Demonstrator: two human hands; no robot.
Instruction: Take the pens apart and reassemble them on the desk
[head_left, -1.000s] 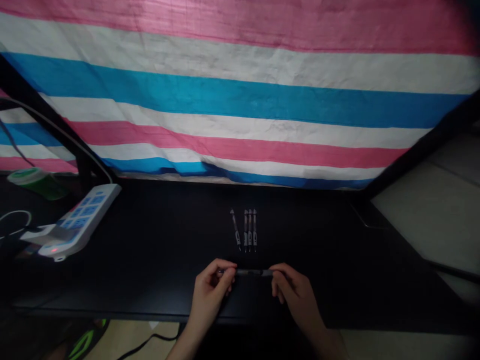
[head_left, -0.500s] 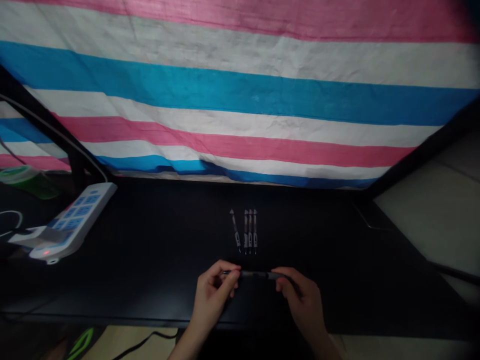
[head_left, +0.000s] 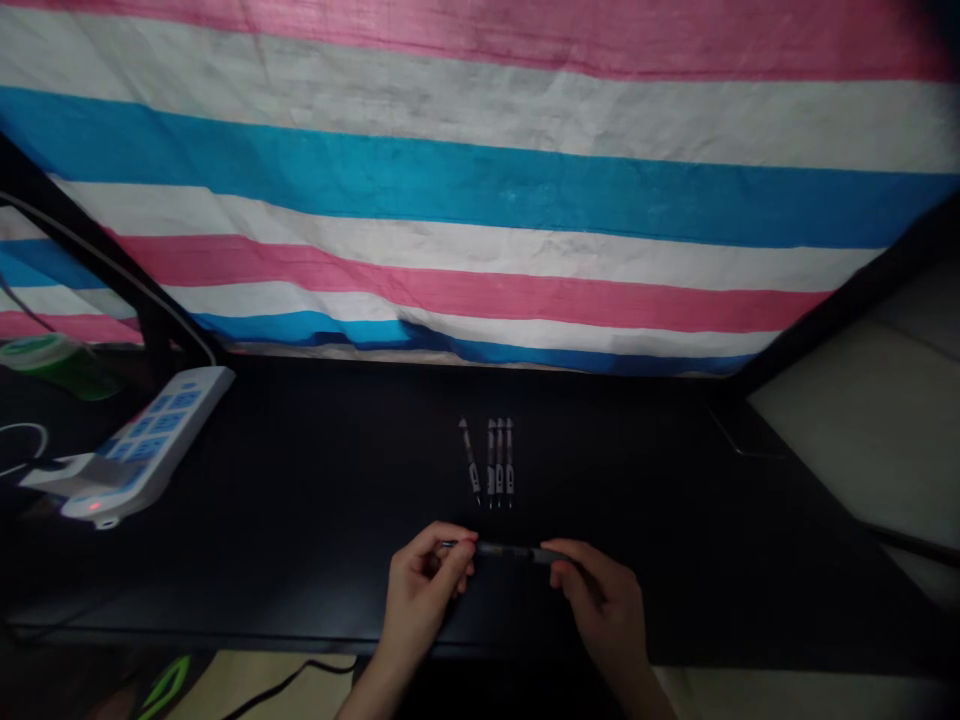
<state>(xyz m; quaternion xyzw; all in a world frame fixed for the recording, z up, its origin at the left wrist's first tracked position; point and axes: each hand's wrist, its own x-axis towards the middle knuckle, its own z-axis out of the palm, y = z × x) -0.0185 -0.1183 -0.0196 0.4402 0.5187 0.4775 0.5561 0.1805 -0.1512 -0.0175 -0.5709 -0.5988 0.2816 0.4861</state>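
Observation:
A dark, partly clear pen (head_left: 506,550) lies level between my two hands near the front of the black table. My left hand (head_left: 427,580) pinches its left end between thumb and fingers, with a thin tip poking out past them. At the thicker grey right end, my right hand (head_left: 600,590) holds it with thumb and forefinger. Beyond the hands, three pens (head_left: 500,465) lie side by side, and one more pen (head_left: 470,462) rests slightly tilted to their left.
A white power strip (head_left: 154,435) with a plug and a lit red light sits at the left. Behind it is a green container (head_left: 64,365). A striped sheet (head_left: 480,180) hangs along the back edge of the black table (head_left: 300,500).
The held pen's grey right part has tilted slightly downward, and a dark line shows where it meets the clear barrel. Both hands have barely moved.

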